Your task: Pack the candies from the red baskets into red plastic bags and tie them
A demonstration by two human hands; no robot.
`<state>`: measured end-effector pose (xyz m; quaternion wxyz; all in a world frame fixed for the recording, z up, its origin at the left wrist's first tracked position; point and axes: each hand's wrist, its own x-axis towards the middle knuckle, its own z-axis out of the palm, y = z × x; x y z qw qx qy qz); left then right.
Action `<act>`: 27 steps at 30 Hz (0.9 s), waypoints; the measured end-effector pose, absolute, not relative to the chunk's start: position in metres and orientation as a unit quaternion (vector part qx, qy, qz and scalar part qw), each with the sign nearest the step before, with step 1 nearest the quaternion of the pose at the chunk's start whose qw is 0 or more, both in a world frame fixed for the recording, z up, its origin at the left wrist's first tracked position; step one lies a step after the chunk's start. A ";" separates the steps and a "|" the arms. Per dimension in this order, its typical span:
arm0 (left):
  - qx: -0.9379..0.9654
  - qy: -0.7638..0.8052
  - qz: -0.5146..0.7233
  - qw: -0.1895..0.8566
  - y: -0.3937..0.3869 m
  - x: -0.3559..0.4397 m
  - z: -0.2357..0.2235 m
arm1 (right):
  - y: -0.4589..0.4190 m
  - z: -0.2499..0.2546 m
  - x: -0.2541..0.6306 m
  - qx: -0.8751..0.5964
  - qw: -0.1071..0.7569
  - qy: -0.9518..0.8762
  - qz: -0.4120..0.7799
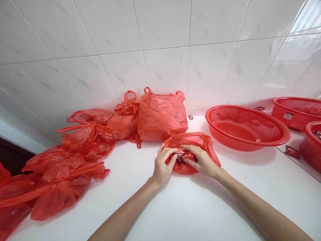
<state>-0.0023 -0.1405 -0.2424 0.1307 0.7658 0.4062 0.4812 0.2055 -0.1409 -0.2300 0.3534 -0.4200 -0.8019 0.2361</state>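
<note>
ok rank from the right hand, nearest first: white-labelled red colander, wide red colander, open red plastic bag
1. open red plastic bag, around the right hand's fingertips
2. wide red colander, on the right
3. white-labelled red colander, farther right, near wall

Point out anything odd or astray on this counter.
A small red packet lies loose by the tiled wall, between the bulky red bag and the large red basket; another packet lies right of that basket. Both look stray, outside any bag or basket. No damage shows.

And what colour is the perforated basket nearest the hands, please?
The perforated basket is red, clearest in the head view.
</note>
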 end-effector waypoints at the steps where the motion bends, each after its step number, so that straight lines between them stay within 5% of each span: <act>1: 0.762 0.400 0.491 0.137 -0.142 -0.002 -0.241 | -0.143 -0.229 0.204 -0.415 0.368 -0.786 0.273; 13: 0.765 0.384 0.468 0.219 -0.144 -0.005 -0.235 | -0.144 -0.225 0.199 -0.355 0.466 -0.597 0.549; 27: 0.710 0.383 0.496 0.321 -0.143 -0.005 -0.235 | -0.145 -0.231 0.192 -0.350 0.479 -0.568 0.571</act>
